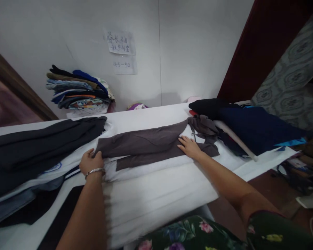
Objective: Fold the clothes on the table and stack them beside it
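Observation:
A dark grey garment (146, 139) lies lengthwise over white cloth, with two long narrow parts reaching left. Its right end is bunched up (203, 127), and a zip pull shows beside a white patch there. My left hand (92, 162), with a silver bangle at the wrist, pinches the edge of the garment's left end between thumb and fingers. On the garment's right part my right hand (190, 147) rests flat with fingers stretched out. Whether the grey piece is a jacket or trousers I cannot tell.
At the left lie dark clothes (41, 147) in a spread heap. Against the wall stands a stack of folded clothes (78, 90). Navy and black clothes (250, 121) are piled at the right. Paper signs (121, 43) hang on the wall. The white table's edge (271, 166) shows at right.

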Tool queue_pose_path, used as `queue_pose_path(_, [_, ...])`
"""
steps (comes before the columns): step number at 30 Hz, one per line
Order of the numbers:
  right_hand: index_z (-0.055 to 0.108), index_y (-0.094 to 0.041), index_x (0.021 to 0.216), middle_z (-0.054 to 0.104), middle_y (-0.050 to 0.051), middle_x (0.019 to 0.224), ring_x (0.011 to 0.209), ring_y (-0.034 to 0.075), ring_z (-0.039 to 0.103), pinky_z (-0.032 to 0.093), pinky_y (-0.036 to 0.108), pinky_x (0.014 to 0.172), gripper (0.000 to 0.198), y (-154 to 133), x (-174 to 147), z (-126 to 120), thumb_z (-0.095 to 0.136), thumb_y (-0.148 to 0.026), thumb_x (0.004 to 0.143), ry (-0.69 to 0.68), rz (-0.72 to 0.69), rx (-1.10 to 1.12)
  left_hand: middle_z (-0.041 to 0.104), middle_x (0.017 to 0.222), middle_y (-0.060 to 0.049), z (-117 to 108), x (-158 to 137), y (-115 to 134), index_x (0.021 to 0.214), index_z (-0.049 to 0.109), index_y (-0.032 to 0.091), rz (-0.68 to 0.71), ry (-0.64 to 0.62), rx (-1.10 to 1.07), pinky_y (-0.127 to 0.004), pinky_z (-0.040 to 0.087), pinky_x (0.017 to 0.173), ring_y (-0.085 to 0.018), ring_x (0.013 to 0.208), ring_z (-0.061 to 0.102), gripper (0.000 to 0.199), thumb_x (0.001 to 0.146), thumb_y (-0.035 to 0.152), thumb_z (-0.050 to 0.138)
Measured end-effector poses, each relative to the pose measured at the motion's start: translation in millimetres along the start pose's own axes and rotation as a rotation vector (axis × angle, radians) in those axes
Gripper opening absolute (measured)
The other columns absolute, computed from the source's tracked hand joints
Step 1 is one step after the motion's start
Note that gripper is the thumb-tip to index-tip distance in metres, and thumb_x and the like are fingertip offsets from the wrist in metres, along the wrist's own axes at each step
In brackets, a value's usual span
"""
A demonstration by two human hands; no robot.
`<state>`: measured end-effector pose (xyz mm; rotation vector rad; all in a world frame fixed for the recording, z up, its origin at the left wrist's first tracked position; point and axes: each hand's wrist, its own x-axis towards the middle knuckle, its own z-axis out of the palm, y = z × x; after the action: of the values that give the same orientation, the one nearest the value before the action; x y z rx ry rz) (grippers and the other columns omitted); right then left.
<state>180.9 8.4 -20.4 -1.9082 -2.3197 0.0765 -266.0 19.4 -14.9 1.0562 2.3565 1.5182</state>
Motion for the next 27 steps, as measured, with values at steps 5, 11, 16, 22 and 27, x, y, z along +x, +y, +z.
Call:
queue_pose_path(5, [0.042, -0.019, 0.141, 0.035, 0.011, 0.150, 0.139, 0.027, 0.029, 0.027, 0.048, 0.109, 0.056, 2.2, -5.8, 8.4, 0.030, -0.049, 0.095, 0.014, 0.014, 0.004, 0.070, 0.101, -0.008, -24.2, -13.8, 15.6, 0.114, 0.064, 0.018, -0.015, -0.026, 0.209, -0.041, 0.046, 0.094, -0.027, 0.103, 0.062, 0.037, 0.077, 0.021, 0.061])
queue_pose_path(11, [0.049, -0.022, 0.135, 0.042, 0.010, 0.146, 0.136, 0.027, 0.035, 0.031, 0.049, 0.107, 0.052, 13.2, -1.3, 24.7, 0.032, -0.047, 0.093, 0.100, -0.048, -0.005, 0.065, 0.119, -0.013, -41.0, -20.8, 6.9, 0.123, 0.057, 0.014, -0.044, -0.140, 0.337, -0.032, 0.043, 0.093, -0.024, 0.109, 0.060, 0.040, 0.088, 0.031, 0.049])
queue_pose_path(16, [0.052, -0.023, 0.132, 0.045, 0.010, 0.144, 0.134, 0.027, 0.037, 0.033, 0.050, 0.105, 0.053, 19.6, 2.8, 34.7, 0.032, -0.050, 0.091, 0.140, -0.051, 0.017, 0.067, 0.115, -0.017, -40.0, -15.0, 2.9, 0.105, 0.067, 0.012, -0.037, -0.243, 0.400, -0.031, 0.043, 0.089, -0.026, 0.109, 0.060, 0.043, 0.093, 0.041, 0.037])
queue_pose_path(22, [0.052, -0.021, 0.132, 0.044, 0.010, 0.144, 0.134, 0.026, 0.037, 0.032, 0.049, 0.106, 0.058, 23.7, 5.9, 37.5, 0.030, -0.054, 0.090, 0.135, -0.056, 0.049, 0.069, 0.105, -0.021, -42.4, -3.3, 18.5, 0.096, 0.069, 0.009, -0.026, -0.312, 0.497, -0.031, 0.042, 0.085, -0.027, 0.106, 0.062, 0.049, 0.094, 0.043, 0.035])
queue_pose_path(27, [0.053, -0.021, 0.132, 0.045, 0.010, 0.144, 0.133, 0.027, 0.038, 0.032, 0.049, 0.106, 0.058, 24.8, 5.5, 36.7, 0.031, -0.054, 0.090, 0.140, -0.062, 0.066, 0.066, 0.112, -0.017, -48.4, -26.1, 28.7, 0.105, 0.066, 0.013, 0.042, -0.277, 0.545, -0.032, 0.041, 0.082, -0.026, 0.104, 0.060, 0.047, 0.092, 0.047, 0.036])
